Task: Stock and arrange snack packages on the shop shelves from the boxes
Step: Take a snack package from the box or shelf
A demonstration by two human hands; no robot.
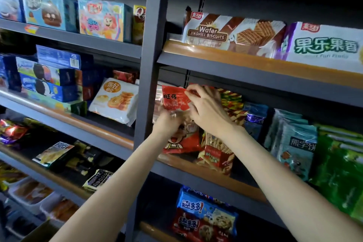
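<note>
Red snack package (173,99), partly transparent, upright and tilted at the middle shelf's (212,173) left end.

Shelving: dark grey metal racks, two bays divided by one upright post (152,76). Shelf boards (255,76) carried orange-brown front lip strips (261,63). Slotted back panel (203,4) stood behind the top right tier. Lighting was dim; upper area was nearly black.
</note>
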